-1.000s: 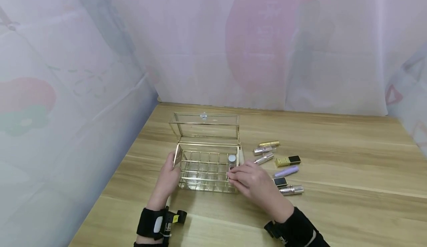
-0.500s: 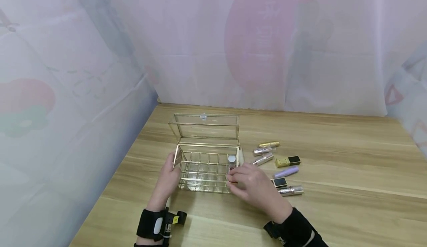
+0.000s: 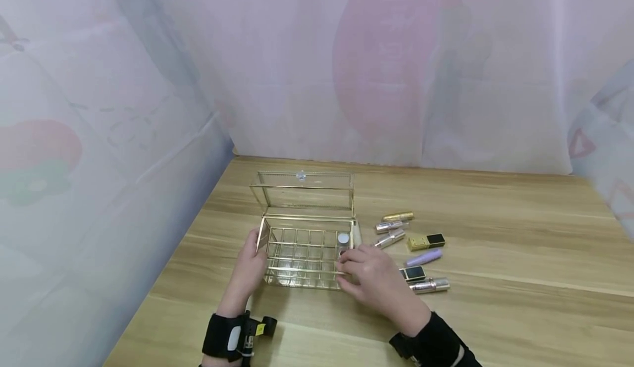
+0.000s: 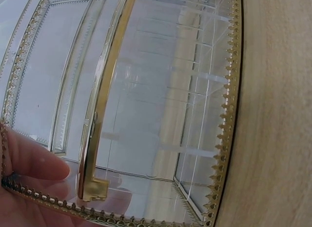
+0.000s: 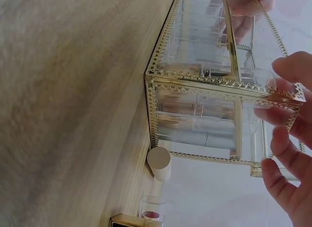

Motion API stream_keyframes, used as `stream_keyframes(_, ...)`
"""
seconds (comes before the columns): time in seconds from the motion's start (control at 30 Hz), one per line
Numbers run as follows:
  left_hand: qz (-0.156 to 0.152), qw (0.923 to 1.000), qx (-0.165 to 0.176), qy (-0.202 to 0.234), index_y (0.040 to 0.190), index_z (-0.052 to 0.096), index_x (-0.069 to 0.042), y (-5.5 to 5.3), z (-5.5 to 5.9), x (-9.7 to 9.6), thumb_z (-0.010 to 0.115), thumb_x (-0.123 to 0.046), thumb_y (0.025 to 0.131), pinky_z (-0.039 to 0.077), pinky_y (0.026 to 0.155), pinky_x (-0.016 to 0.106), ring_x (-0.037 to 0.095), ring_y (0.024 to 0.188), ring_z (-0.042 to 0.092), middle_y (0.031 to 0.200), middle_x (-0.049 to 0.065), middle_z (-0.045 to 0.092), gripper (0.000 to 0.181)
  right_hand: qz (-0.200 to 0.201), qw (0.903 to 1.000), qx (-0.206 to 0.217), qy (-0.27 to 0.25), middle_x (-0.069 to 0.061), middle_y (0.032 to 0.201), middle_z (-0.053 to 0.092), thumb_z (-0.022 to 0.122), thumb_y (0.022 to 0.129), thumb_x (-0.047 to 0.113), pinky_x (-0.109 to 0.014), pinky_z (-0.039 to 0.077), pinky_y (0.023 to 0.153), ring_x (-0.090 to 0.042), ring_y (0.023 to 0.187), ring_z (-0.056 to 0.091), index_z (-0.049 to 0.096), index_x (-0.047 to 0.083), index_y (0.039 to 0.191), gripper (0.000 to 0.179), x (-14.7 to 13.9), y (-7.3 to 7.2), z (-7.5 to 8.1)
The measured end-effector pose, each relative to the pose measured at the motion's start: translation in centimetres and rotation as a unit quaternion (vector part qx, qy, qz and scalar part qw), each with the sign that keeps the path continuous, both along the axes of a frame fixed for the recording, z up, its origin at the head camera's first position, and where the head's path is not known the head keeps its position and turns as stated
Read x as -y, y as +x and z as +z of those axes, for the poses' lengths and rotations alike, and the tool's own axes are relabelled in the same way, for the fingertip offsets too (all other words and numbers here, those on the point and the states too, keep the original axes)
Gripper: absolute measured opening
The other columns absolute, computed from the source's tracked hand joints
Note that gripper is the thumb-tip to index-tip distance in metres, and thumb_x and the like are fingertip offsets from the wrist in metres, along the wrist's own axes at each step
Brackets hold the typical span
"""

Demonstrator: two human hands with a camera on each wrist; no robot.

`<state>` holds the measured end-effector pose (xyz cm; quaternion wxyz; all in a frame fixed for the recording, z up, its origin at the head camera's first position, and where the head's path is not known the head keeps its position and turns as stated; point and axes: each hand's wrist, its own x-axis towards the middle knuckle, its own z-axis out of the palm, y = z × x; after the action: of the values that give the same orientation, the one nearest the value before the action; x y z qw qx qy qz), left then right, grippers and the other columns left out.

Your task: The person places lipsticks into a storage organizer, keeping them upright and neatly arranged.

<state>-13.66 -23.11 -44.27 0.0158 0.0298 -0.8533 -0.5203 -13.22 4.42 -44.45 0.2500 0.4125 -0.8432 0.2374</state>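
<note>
A gold-edged clear glass box (image 3: 303, 280) with a gold grid inside stands on the table, its lid (image 3: 307, 196) raised at the back. My left hand (image 3: 251, 265) grips its left wall; the left wrist view shows the thumb on the near side and fingers behind the glass. Over the front right corner is my right hand (image 3: 378, 279). Its fingers (image 5: 287, 66) are spread around the rim in the right wrist view, one seen through the glass, with nothing visible between them. Several lipstick tubes (image 5: 195, 137) stand in the right end column, one with a white top (image 3: 343, 239).
Right of the box lie silver tubes (image 3: 430, 285), a gold tube (image 3: 398, 216), a gold-and-black lipstick (image 3: 426, 241), a black-capped one (image 3: 413, 273) and a purple tube (image 3: 424, 257). A white cylinder (image 5: 159, 158) sits against the box's right side. Printed cloth (image 3: 297, 81) hangs behind.
The right hand's fingers shift slightly at the front right corner of the box. The left hand keeps its grip, and the loose tubes stay where they lay.
</note>
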Motion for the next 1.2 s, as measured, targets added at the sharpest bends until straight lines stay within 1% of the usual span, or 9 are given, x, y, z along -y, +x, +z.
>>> stream_keyframes(0.17,0.0,1.0,0.004,0.004,0.14,0.034,0.001,0.0,-0.3,0.1,0.034,0.012,0.083,0.02,0.11,0.06,0.038,0.132,0.029,0.146,0.026,0.036,0.057,0.002,1.0,0.004,-0.001,0.0,0.091,0.073,0.078,0.071,0.024,-0.03,0.056,0.071,-0.013,0.083,0.061,0.077,0.01,0.089,0.022,0.0,0.2,0.0)
stream_keyframes(0.4,0.003,1.0,0.007,0.004,0.139,0.034,0.002,0.1,-0.5,0.2,0.034,0.011,0.083,0.02,0.11,0.061,0.039,0.131,0.029,0.144,0.027,0.038,0.057,0.008,0.9999,0.003,-0.006,-0.002,0.094,0.073,0.08,0.069,0.022,-0.033,0.056,0.075,-0.014,0.088,0.063,0.077,0.011,0.088,0.022,-0.2,0.4,0.0)
stream_keyframes(0.6,0.001,1.0,0.005,0.004,0.138,0.035,0.002,0.2,-0.3,0.0,0.033,0.012,0.084,0.02,0.109,0.062,0.04,0.131,0.029,0.144,0.028,0.038,0.055,0.019,0.9995,0.014,-0.019,-0.001,0.095,0.074,0.079,0.071,0.023,-0.033,0.057,0.079,-0.013,0.091,0.064,0.077,0.013,0.09,0.021,-0.6,0.4,0.6)
stream_keyframes(0.7,-0.001,1.0,0.002,0.003,0.138,0.035,0.003,0.2,-0.3,0.0,0.033,0.012,0.084,0.02,0.109,0.062,0.041,0.131,0.029,0.143,0.029,0.038,0.055,0.027,0.9992,0.009,-0.027,0.0,0.094,0.074,0.079,0.071,0.022,-0.032,0.058,0.077,-0.012,0.09,0.064,0.077,0.014,0.088,0.019,-1.0,0.3,1.0)
stream_keyframes(0.83,0.001,1.0,0.0,-0.002,0.138,0.035,0.002,0.2,-0.2,-0.1,0.033,0.011,0.084,0.02,0.109,0.062,0.04,0.131,0.03,0.143,0.029,0.038,0.056,0.036,0.9981,0.006,-0.049,-0.003,0.094,0.074,0.08,0.07,0.019,-0.032,0.059,0.075,-0.013,0.09,0.065,0.077,0.013,0.086,0.018,-1.6,0.1,1.4)
stream_keyframes(0.9,0.002,1.0,-0.001,-0.004,0.139,0.035,0.001,0.1,-0.2,-0.1,0.034,0.011,0.084,0.021,0.109,0.061,0.04,0.131,0.031,0.144,0.028,0.039,0.056,0.032,0.9977,0.013,-0.058,-0.005,0.095,0.074,0.079,0.07,0.018,-0.033,0.059,0.075,-0.014,0.09,0.065,0.076,0.012,0.087,0.018,-2.0,-0.1,1.5)
stream_keyframes(1.03,0.001,1.0,-0.006,-0.005,0.139,0.035,0.002,0.1,0.0,-0.2,0.034,0.011,0.084,0.021,0.109,0.061,0.041,0.13,0.031,0.143,0.028,0.039,0.055,0.007,0.9976,0.017,-0.067,-0.006,0.094,0.073,0.078,0.071,0.016,-0.035,0.059,0.075,-0.016,0.089,0.064,0.075,0.01,0.087,0.017,-2.9,-0.5,1.6)
stream_keyframes(1.1,0.0,1.0,-0.008,-0.004,0.138,0.035,0.003,0.1,0.1,-0.2,0.034,0.011,0.084,0.021,0.109,0.062,0.041,0.13,0.031,0.143,0.029,0.039,0.055,-0.008,0.9977,0.019,-0.064,-0.005,0.092,0.072,0.079,0.071,0.014,-0.035,0.059,0.073,-0.016,0.086,0.064,0.075,0.01,0.087,0.017,-3.3,-0.8,1.6)
stream_keyframes(1.2,0.0,1.0,-0.008,-0.001,0.138,0.035,0.004,0.1,0.2,-0.2,0.033,0.012,0.083,0.021,0.109,0.061,0.041,0.13,0.031,0.143,0.03,0.038,0.056,-0.04,0.9981,0.023,-0.04,-0.004,0.089,0.073,0.08,0.069,0.012,-0.035,0.059,0.071,-0.017,0.083,0.065,0.076,0.01,0.086,0.017,-3.7,-1.4,1.4)
